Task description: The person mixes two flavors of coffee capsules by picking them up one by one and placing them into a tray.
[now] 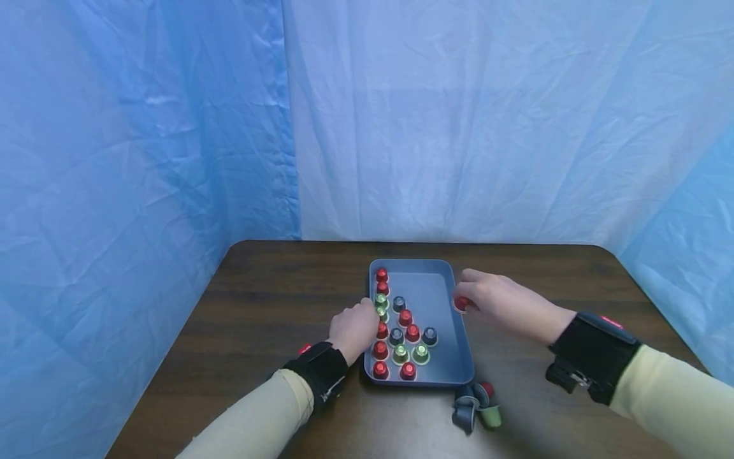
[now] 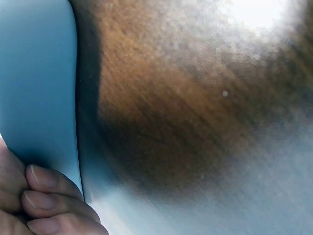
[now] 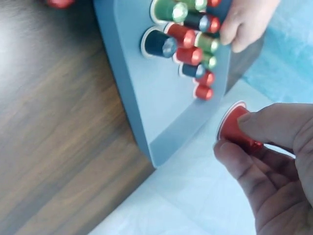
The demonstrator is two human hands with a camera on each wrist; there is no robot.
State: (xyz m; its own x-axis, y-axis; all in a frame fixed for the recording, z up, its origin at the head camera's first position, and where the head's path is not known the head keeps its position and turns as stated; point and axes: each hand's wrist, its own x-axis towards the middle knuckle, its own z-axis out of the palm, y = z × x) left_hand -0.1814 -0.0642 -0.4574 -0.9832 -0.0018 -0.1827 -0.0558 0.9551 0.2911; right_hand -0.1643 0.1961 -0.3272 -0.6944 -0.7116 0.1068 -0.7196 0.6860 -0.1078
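My right hand (image 1: pixel 497 302) pinches a red coffee capsule (image 3: pixel 234 128) between thumb and fingers, over the right rim of a blue-grey tray (image 1: pixel 425 280). Its wide pale-rimmed end faces the tray in the right wrist view. At the tray's left side, my left hand (image 1: pixel 353 328) grips the edge with curled fingers (image 2: pixel 46 200). Red, green and dark capsules stand narrow end up in the tray, lined along its left wall and grouped at its near end. Among them are a dark capsule (image 1: pixel 430 336) and a green capsule (image 1: pixel 420 354).
Just off the tray's near right corner, several loose capsules lie close together on the brown wooden table (image 1: pixel 275 287), with a green capsule (image 1: pixel 490 417) and a dark capsule (image 1: pixel 463 417) among them. Blue sheeting (image 1: pixel 459 127) hangs behind and at both sides.
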